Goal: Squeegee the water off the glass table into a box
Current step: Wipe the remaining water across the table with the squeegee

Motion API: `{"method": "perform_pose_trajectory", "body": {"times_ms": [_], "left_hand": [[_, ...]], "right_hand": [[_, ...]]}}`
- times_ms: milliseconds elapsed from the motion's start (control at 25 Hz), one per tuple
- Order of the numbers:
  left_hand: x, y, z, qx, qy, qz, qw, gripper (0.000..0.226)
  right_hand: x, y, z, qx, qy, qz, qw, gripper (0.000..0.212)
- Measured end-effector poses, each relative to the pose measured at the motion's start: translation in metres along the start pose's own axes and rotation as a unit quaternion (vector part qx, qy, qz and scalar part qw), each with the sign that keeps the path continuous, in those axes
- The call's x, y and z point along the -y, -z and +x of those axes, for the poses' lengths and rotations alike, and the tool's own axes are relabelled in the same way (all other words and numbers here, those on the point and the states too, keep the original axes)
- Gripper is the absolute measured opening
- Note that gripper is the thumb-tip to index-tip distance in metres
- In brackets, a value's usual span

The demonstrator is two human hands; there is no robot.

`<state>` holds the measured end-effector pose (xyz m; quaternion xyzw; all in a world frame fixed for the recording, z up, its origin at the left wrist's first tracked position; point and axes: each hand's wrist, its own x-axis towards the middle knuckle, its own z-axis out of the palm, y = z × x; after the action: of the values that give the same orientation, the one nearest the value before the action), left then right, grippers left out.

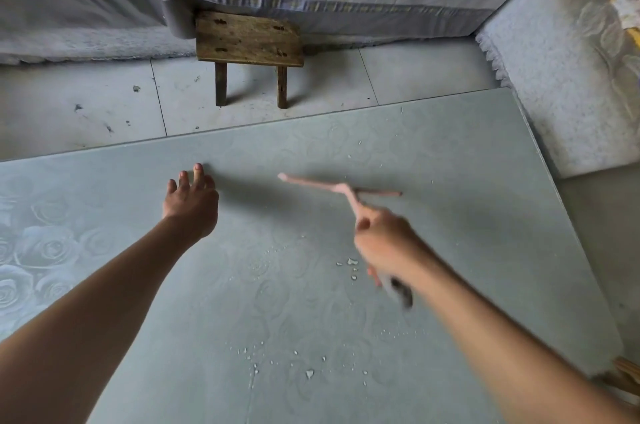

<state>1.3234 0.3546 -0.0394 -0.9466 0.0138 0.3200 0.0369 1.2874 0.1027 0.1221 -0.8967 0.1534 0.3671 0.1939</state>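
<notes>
Squeegee (pixel 341 187), pink and motion-blurred, sits in the right hand's (pixel 384 243) closed grip above mid-tabletop (pixel 450 163). The left hand (pixel 192 207) rests there with a wide grip. Water drops (pixel 308 373) lie nearer the person. A stroke seems to be starting; next, press the blade down and pull toward the unseen box.

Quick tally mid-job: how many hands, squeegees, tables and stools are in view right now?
hands: 2 (left hand, right hand)
squeegee: 1
glass table: 1
wooden stool: 1
Total: 5
</notes>
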Motion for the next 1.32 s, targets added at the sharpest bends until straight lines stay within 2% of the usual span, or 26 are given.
{"method": "perform_pose_trajectory", "body": {"times_ms": [120, 240, 400, 480, 520, 560, 640, 720, 880, 1080, 1200, 1320], "left_hand": [[0.002, -0.004, 0.001, -0.01, -0.005, -0.021, 1.0, 0.061], [0.004, -0.007, -0.004, -0.019, -0.006, -0.052, 0.998, 0.065], [0.005, -0.013, -0.018, -0.067, 0.013, -0.126, 0.99, 0.074], [0.001, -0.022, -0.035, -0.103, 0.01, -0.131, 0.986, 0.078], [-0.002, -0.028, -0.045, -0.116, 0.005, -0.128, 0.985, 0.079], [-0.003, -0.034, -0.054, -0.121, -0.001, -0.125, 0.985, 0.078], [-0.003, -0.046, -0.074, -0.118, -0.003, -0.122, 0.986, 0.077], [-0.002, -0.058, -0.093, -0.122, 0.005, -0.129, 0.984, 0.075], [-0.007, -0.073, -0.119, -0.135, 0.012, -0.149, 0.98, 0.071], [-0.034, -0.063, -0.137, -0.142, -0.019, -0.198, 0.97, 0.062], [-0.061, -0.048, -0.136, -0.149, -0.069, -0.2, 0.966, 0.057], [-0.09, -0.023, -0.119, -0.16, -0.103, -0.197, 0.962, 0.054]], "right_hand": [[-0.004, -0.002, 0.021, -0.016, -0.046, 0.023, 0.999, 0.073], [-0.026, -0.062, -0.019, -0.031, -0.011, -0.022, 0.999, 0.073], [-0.037, -0.094, -0.084, 0.038, 0.019, 0.003, 0.999, 0.068], [-0.041, -0.072, -0.077, 0.028, 0.032, -0.024, 0.999, 0.043], [-0.042, -0.056, -0.062, -0.001, 0.037, -0.035, 0.999, 0.025], [-0.04, -0.039, -0.043, -0.029, 0.039, -0.03, 0.998, 0.019], [-0.031, -0.01, -0.002, -0.057, 0.045, 0.0, 0.997, 0.019], [-0.021, -0.001, 0.03, -0.049, 0.051, 0.058, 0.996, 0.018], [-0.048, -0.047, 0.027, -0.018, 0.055, 0.2, 0.978, 0.032], [-0.121, -0.112, -0.068, 0.023, 0.056, 0.213, 0.975, 0.043], [-0.136, -0.104, -0.084, -0.005, 0.103, 0.148, 0.984, 0.04], [-0.121, -0.065, -0.064, -0.047, 0.191, 0.099, 0.976, 0.04]]}}
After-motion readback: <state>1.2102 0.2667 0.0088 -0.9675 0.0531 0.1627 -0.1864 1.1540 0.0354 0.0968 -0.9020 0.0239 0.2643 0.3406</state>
